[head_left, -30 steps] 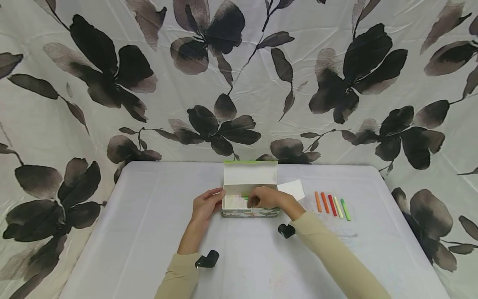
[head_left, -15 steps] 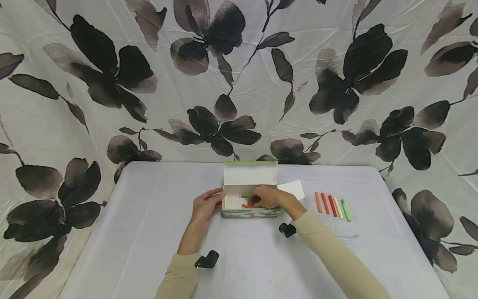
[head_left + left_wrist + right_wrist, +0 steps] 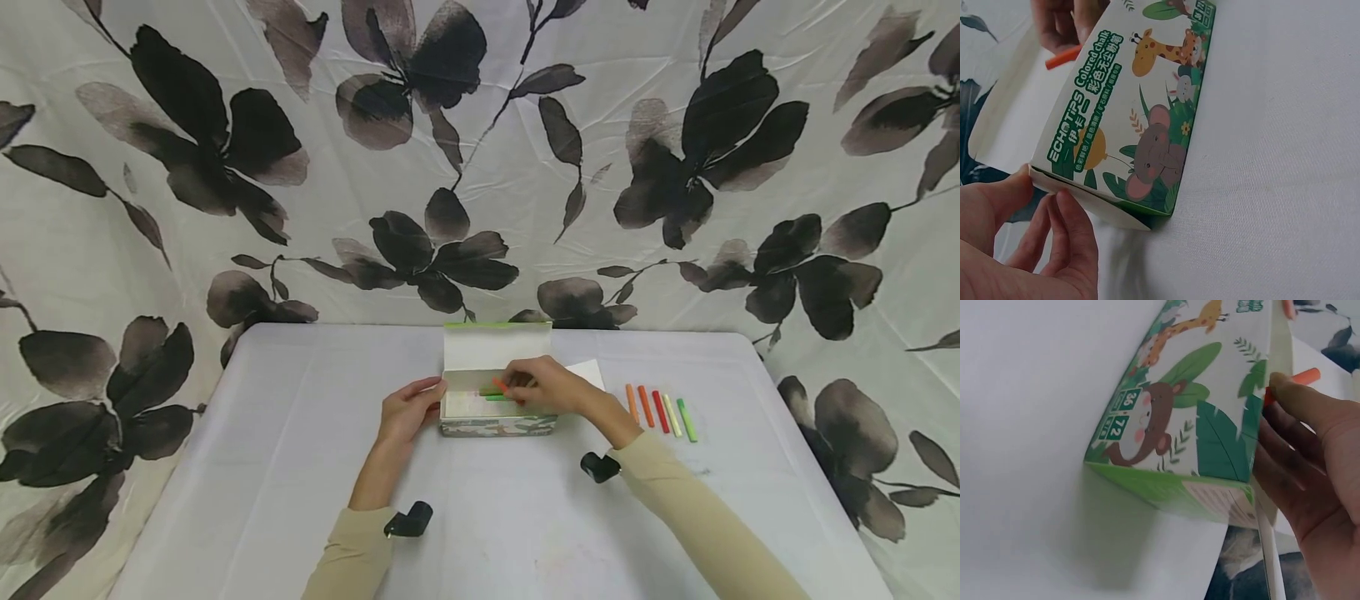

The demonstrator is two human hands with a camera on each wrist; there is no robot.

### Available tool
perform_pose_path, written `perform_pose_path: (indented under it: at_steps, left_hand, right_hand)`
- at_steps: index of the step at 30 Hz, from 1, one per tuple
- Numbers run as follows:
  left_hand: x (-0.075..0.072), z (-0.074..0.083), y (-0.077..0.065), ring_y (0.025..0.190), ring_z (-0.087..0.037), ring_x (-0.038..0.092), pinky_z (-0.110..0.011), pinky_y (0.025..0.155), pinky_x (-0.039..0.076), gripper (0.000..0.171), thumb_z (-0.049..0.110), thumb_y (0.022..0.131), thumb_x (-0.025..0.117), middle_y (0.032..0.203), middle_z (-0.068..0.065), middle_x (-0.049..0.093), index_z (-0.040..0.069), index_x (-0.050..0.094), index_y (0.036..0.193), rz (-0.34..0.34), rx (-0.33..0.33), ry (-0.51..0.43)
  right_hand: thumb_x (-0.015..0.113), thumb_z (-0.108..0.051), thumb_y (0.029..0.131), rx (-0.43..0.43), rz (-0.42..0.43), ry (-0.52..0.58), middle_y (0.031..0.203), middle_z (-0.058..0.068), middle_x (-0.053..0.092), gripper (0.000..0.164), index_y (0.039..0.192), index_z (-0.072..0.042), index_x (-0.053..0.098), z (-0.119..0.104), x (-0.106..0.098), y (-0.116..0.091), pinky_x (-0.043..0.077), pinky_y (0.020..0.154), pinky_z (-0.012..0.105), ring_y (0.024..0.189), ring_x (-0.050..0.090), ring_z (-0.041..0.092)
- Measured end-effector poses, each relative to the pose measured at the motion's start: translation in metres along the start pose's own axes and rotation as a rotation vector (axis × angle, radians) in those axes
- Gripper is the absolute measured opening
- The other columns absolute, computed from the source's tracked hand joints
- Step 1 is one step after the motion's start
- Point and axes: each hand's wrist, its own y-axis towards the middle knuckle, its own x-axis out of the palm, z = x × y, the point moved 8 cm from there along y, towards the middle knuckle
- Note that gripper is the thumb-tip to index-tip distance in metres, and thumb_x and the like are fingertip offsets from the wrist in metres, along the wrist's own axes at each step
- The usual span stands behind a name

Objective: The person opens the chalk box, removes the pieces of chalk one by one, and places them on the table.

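Your right hand (image 3: 551, 387) rises to the mouth of the box (image 3: 497, 428) near the far edge of the bench (image 3: 322, 375), pinching orange chalk (image 3: 1063, 57); your left hand (image 3: 406, 410) pinches the box's end. You're probably unpacking; clearing the rim seems next.

Even, diffuse light fills the head view, with a faint, soft shadow on the worktop (image 3: 480, 517) on the near side of the right grip (image 3: 546, 385). Well behind the grip, the floral cloth (image 3: 442, 62) has a mild sheen along its creases. Both wrist views are dimmer and greyer. Soft-edged shadow falls beneath the box (image 3: 1129, 119) just beside the left grip (image 3: 1029, 237); its print stays sharp. Beyond the right grip, the cloth blurs slightly.
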Motion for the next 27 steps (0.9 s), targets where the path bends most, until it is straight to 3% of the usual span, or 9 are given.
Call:
perform_pose_path:
  at_steps: [8,16,23,27]
  left_hand:
    - [0.0,-0.002,0.002,0.09,-0.026,0.064,-0.023,0.07,0.053,0.038,0.021,0.083,0.075,0.107,-0.016,0.066,0.004,0.065,0.115,-0.007,0.006,0.013]
    - [-0.001,-0.003,0.002,0.088,-0.024,0.065,-0.024,0.069,0.054,0.039,0.023,0.083,0.075,0.109,-0.017,0.066,0.005,0.065,0.115,-0.006,0.005,0.027]
    - [0.001,-0.002,0.002,0.084,-0.02,0.065,-0.023,0.071,0.053,0.04,0.023,0.083,0.075,0.11,-0.018,0.065,0.004,0.064,0.116,-0.017,-0.003,0.009]
    - [0.0,-0.002,0.001,0.08,-0.016,0.064,-0.023,0.072,0.054,0.04,0.023,0.083,0.075,0.108,-0.016,0.066,0.003,0.064,0.116,-0.015,-0.001,0.005]
  right_hand:
    - [0.066,-0.012,0.09,0.03,0.154,0.053,0.089,0.006,0.069,0.013,0.102,-0.008,0.065,0.0,-0.028,-0.019,0.052,0.078,0.028,0.084,0.064,0.014]
    - [0.069,-0.019,0.088,0.069,0.259,0.123,0.09,-0.002,0.067,0.019,0.101,-0.006,0.066,0.005,-0.048,-0.042,0.052,0.08,0.029,0.087,0.063,0.012]
    - [0.069,-0.009,0.087,0.093,0.311,0.156,0.095,0.011,0.066,0.02,0.103,0.003,0.065,-0.015,-0.064,-0.062,0.052,0.082,0.038,0.09,0.063,0.025]
    - [0.067,-0.008,0.088,0.132,0.296,0.193,0.097,0.015,0.066,0.021,0.105,0.004,0.064,-0.022,-0.069,-0.074,0.053,0.081,0.035,0.093,0.063,0.028]
